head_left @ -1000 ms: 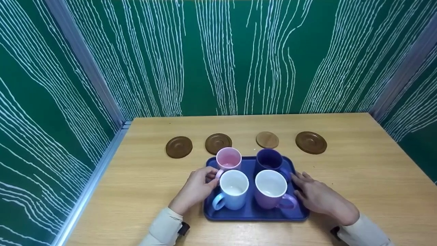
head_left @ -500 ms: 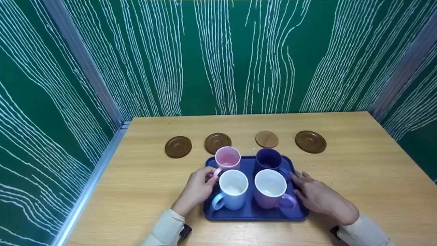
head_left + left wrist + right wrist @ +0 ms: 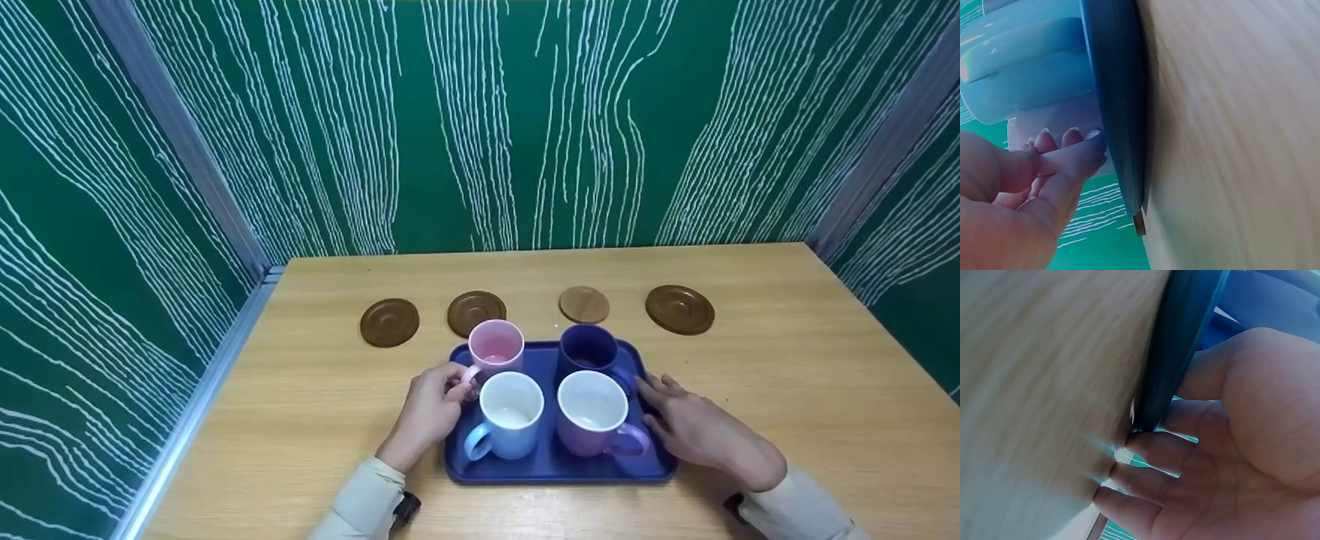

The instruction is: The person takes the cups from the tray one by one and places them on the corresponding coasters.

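Observation:
A pink mug (image 3: 496, 345) stands at the back left of a dark blue tray (image 3: 562, 471). My left hand (image 3: 427, 411) pinches its handle between thumb and fingers, which the left wrist view shows close up. In front of it stands a light blue mug (image 3: 511, 420), its handle to the left. A dark blue mug (image 3: 589, 349) is at the tray's back right, and a purple mug (image 3: 591, 424) with a white inside is before it. My right hand (image 3: 701, 431) rests at the tray's right edge, fingers fairly straight, the fingertips on the tabletop in the right wrist view.
Behind the tray lies a row of round coasters: a dark brown one (image 3: 389, 322) at far left, another brown one (image 3: 476, 311), a lighter wooden one (image 3: 584, 304), and a brown one (image 3: 679, 309) at right. Green panels (image 3: 450, 150) enclose the wooden table (image 3: 300, 420).
The pink mug has shifted slightly left on the tray, its handle moving left with my left hand. My right hand and the other mugs look unchanged.

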Demonstrator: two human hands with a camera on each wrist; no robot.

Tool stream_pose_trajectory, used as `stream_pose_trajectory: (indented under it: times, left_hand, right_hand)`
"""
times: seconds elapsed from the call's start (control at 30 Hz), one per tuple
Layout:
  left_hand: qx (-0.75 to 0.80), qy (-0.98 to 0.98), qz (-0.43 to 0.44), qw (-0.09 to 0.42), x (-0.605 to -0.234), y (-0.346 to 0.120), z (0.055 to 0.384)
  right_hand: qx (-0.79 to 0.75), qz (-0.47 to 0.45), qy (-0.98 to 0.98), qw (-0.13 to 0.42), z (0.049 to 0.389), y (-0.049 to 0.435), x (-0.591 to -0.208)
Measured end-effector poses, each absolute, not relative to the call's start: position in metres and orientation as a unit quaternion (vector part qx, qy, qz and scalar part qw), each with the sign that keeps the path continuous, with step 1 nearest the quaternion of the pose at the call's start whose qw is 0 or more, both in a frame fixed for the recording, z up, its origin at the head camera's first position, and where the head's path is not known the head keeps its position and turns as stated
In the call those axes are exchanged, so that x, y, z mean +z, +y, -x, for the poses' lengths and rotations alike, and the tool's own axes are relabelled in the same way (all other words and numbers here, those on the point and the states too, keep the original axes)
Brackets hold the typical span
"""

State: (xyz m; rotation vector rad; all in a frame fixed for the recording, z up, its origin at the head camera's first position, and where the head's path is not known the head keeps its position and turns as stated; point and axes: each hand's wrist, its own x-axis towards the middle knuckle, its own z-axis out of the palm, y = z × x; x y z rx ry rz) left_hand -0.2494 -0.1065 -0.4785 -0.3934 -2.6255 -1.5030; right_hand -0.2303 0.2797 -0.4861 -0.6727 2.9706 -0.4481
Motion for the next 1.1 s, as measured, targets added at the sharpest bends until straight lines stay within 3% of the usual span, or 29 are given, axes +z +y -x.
stream_pose_trajectory:
  times: [0.5, 1.1]
  left_hand:
    - [-0.512, -0.85, 0.099, 0.068, -0.476, -0.11, 0.25]
    - [-0.517, -0.841, 0.018, 0.158, -0.428, -0.134, 0.255]
  right_hand:
    - [-0.15, 0.223, 0.963, 0.022, 0.231, 0.278, -0.489]
    - [-0.147, 0.214, 0.965, 0.029, 0.232, 0.28, -0.488]
